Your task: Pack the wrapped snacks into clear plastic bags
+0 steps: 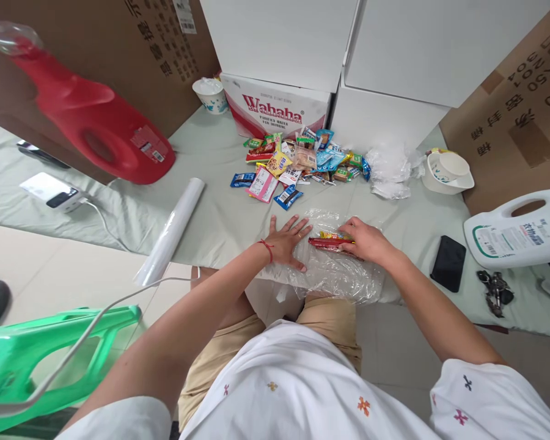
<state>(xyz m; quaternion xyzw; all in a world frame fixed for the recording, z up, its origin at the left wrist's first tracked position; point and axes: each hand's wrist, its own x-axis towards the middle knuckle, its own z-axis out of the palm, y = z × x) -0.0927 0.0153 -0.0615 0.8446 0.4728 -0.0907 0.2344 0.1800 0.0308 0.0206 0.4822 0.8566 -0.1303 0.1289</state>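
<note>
My left hand lies flat with its fingers spread, at the left edge of a sheet of clear plastic film. On that film, my right hand has its fingers closed on a red snack packet. A yellow snack packet lies against the far side of the red one, partly hidden by my right fingers. Beyond both hands spreads a pile of small wrapped snacks, with a blue packet at its near edge.
A roll of clear film lies left, near a red detergent bottle. Crumpled plastic, bowls, a phone, keys and a white detergent bottle are right. A Wahaba-labelled carton stands behind; a green stool sits lower left.
</note>
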